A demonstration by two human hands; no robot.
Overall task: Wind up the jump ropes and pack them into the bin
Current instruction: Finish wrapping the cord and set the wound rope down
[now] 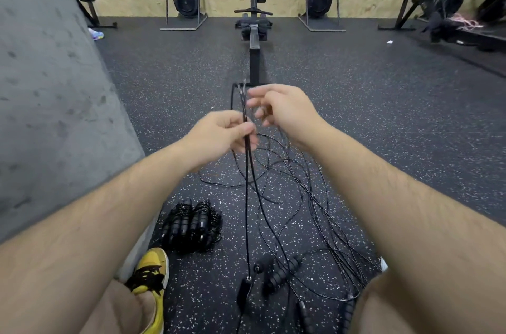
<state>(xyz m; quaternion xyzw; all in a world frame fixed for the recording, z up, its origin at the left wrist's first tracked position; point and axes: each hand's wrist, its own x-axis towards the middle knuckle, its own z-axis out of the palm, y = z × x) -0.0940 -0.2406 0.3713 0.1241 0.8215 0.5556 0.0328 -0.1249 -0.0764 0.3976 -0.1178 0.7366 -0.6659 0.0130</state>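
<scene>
My left hand (221, 136) pinches a thin black jump rope cord (247, 196) that hangs doubled down to a black handle (243, 290) near the floor. A short loop of the same cord sticks up above the hand. My right hand (282, 109) hovers just right of that loop with fingers loosely curled; whether it touches the cord I cannot tell. Loose black cords (304, 196) lie tangled on the floor below, with foam-grip handles (279, 273) among them. A pile of wound ropes (191, 224) lies at the lower left. No bin is in view.
A grey concrete wall (54, 87) runs along the left. A rowing machine (254, 32) stretches ahead on the speckled rubber floor, with more machines upright against the plywood wall. My yellow and black shoe (150, 273) is beside the wound pile.
</scene>
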